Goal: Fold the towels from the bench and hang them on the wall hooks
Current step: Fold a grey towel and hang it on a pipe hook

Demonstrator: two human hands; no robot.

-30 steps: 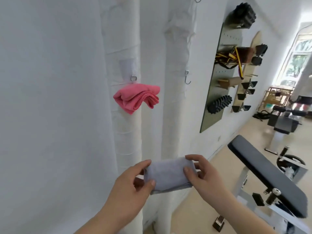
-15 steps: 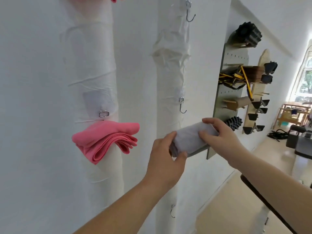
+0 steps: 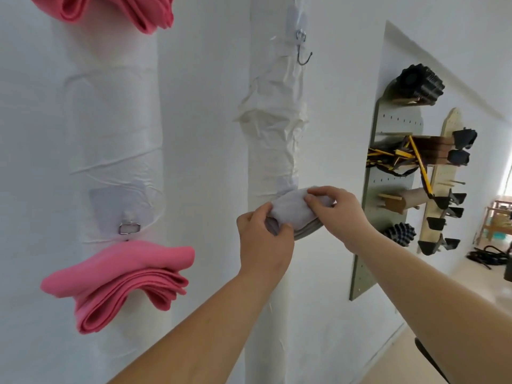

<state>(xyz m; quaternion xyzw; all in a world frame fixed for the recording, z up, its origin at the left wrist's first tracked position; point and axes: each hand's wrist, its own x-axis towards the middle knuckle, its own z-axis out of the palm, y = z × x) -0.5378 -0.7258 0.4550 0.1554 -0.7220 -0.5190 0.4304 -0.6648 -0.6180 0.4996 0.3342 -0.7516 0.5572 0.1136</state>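
A folded grey towel (image 3: 291, 212) is pressed against the right white-wrapped pipe (image 3: 274, 139), over the spot of a mid-height hook that is hidden behind it. My left hand (image 3: 263, 242) grips its lower left end and my right hand (image 3: 335, 214) pinches its top right. Higher on the same pipe hangs a bare metal hook (image 3: 303, 54). On the left pipe (image 3: 116, 128), a folded pink towel (image 3: 122, 281) hangs below a small metal hook (image 3: 128, 227). Another pink towel (image 3: 110, 9) hangs at the top edge.
A grey pegboard (image 3: 388, 189) with black rollers, yellow-black straps and wooden pegs is mounted on the wall to the right. A wooden board (image 3: 440, 173) with black clips stands beyond it. A dark bench corner (image 3: 432, 361) shows at the bottom right.
Both hands have raised the grey towel from waist height up to the right pipe and pressed it over the mid-height hook. The view has moved closer to the wall.
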